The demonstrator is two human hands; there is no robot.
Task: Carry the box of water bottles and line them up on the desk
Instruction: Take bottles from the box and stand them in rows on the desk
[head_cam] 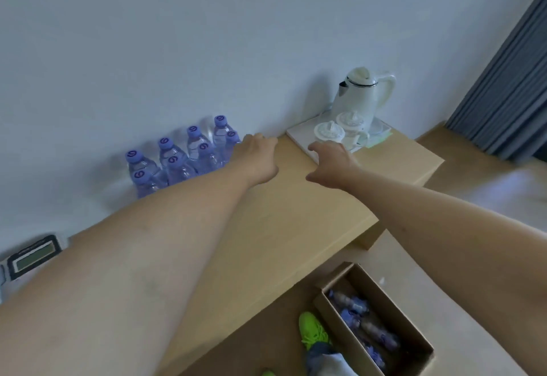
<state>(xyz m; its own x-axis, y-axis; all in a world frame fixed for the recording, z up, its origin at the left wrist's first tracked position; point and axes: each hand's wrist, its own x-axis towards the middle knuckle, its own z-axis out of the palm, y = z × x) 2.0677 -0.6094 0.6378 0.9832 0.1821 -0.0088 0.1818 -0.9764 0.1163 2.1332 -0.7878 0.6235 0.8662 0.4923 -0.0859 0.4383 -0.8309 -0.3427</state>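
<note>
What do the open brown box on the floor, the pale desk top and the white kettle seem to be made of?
Open brown box: looks like corrugated cardboard, matte, thin folded flaps. Pale desk top: probably wood-look laminate, smooth, faint grain, square edges. White kettle: seemingly glossy plastic shell with a metal-looking band under the lid; can't be sure.

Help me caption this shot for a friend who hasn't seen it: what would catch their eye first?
Two bare arms stretch across the wooden desk, the left hand and right hand both empty. By the left hand, purple-capped water bottles stand in two rows against the wall. A white kettle sits at the desk's far right, and a cardboard box with more bottles lies on the floor.
</note>
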